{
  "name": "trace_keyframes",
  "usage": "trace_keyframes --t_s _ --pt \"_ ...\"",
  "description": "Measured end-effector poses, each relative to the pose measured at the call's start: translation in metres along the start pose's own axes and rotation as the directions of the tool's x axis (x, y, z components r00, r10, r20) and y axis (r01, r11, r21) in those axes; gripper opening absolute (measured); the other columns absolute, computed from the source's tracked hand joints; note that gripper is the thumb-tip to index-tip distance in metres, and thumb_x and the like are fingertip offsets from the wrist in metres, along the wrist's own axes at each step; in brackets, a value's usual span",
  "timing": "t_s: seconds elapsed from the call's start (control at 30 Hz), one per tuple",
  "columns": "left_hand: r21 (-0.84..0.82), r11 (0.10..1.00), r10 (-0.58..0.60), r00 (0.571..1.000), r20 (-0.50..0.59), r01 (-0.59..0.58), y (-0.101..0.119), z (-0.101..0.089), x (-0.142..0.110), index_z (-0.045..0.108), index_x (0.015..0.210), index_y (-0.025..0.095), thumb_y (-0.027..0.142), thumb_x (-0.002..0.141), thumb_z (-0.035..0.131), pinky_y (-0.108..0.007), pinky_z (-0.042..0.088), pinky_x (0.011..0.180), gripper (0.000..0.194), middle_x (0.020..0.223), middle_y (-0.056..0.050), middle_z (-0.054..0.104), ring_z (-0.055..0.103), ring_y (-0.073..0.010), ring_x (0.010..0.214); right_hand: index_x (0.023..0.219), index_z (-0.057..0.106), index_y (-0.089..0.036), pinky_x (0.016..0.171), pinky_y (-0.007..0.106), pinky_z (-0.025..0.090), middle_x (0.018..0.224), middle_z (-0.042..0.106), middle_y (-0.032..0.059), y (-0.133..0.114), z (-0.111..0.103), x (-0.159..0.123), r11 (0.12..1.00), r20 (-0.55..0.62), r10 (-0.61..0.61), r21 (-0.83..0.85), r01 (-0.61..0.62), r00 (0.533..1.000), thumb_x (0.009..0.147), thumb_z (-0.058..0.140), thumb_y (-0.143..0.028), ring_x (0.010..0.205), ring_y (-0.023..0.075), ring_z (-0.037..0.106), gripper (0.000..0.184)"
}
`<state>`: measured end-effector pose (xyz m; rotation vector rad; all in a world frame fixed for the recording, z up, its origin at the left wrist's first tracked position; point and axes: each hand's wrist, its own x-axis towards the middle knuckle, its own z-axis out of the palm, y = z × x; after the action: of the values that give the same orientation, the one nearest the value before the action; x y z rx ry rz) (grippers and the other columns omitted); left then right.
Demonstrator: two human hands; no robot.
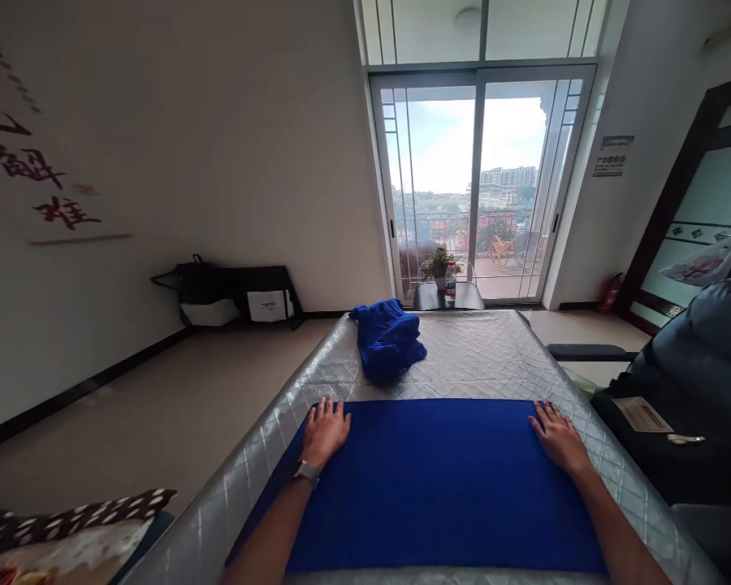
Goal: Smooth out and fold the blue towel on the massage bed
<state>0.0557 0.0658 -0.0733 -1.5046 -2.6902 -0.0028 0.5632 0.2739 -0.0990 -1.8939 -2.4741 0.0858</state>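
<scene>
A blue towel (439,479) lies spread flat on a quilted silver table cover (493,357). My left hand (324,429) rests palm down on the towel's far left corner, fingers apart, with a watch on the wrist. My right hand (557,437) lies flat on the far right corner, fingers apart. Neither hand grips anything. Beyond the flat towel, a second blue cloth (387,340) sits crumpled in a heap near the table's middle.
A dark armchair (700,366) with a card on its arm stands at the right. A small dark table (447,296) with a potted plant and a water bottle stands before the glass balcony doors. Black bags (237,294) lean on the left wall. A spotted cushion (67,528) lies lower left.
</scene>
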Motion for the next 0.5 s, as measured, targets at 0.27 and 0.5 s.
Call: trace_keyframes --t_s 0.27,0.5 --pt "-0.253 0.854 0.472 0.882 0.008 -0.455 0.177 0.006 -0.033 0.033 0.158 0.028 0.061 0.100 0.018 -0.040 0.024 0.129 0.069 0.169 -0.004 0.029 0.023 -0.0181 0.157 0.156 0.038 -0.021 0.124 0.043 0.017 0.166 0.035 0.0087 0.003 0.000 -0.003 0.993 -0.071 -0.025 0.116 0.034 0.997 0.094 0.019 -0.054 0.156 0.0210 0.023 0.073" --pt "-0.224 0.923 0.333 0.941 0.058 -0.313 0.099 0.018 -0.014 0.030 0.159 0.028 0.059 0.099 0.023 -0.050 0.027 0.128 0.068 0.168 -0.009 0.032 0.025 -0.0253 0.157 0.153 0.044 -0.026 0.123 0.044 0.018 0.166 0.035 0.0047 0.003 0.002 0.001 0.988 -0.070 -0.004 0.156 0.015 0.998 0.091 0.018 -0.057 0.155 0.0187 0.023 0.074"
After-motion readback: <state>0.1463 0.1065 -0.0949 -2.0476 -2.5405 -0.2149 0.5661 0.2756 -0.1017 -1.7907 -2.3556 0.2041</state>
